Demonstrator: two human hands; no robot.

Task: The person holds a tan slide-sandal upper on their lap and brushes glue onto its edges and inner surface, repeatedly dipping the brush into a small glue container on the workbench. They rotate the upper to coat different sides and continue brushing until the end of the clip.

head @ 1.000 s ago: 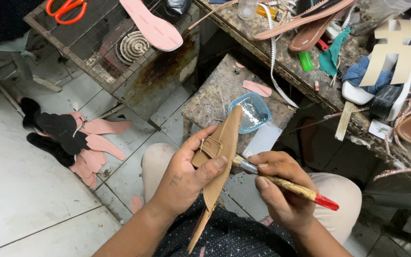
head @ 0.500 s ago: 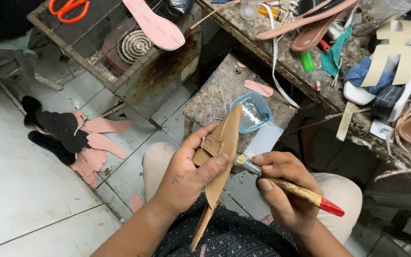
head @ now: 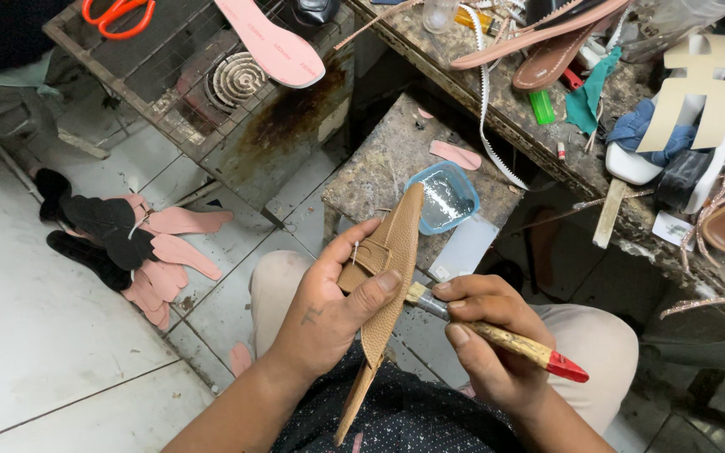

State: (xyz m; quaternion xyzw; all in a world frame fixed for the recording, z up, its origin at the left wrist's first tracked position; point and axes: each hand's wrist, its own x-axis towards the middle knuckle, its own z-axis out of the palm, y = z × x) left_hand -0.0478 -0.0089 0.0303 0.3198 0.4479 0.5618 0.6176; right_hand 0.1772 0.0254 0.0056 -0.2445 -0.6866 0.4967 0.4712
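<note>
Gripping the tan sandal sole (head: 388, 285) edge-up in my left hand (head: 325, 315) so its side faces the brush (head: 497, 334) pinched in my right hand (head: 488, 335), I keep the blue glue dish (head: 445, 196) just beyond on the stone block (head: 379, 168).

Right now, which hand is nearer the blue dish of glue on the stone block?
Left. The left hand, gripping the tan sandal sole, sits just below the blue dish. The right hand, holding the brush, lies lower, nearer the person's lap.
</note>
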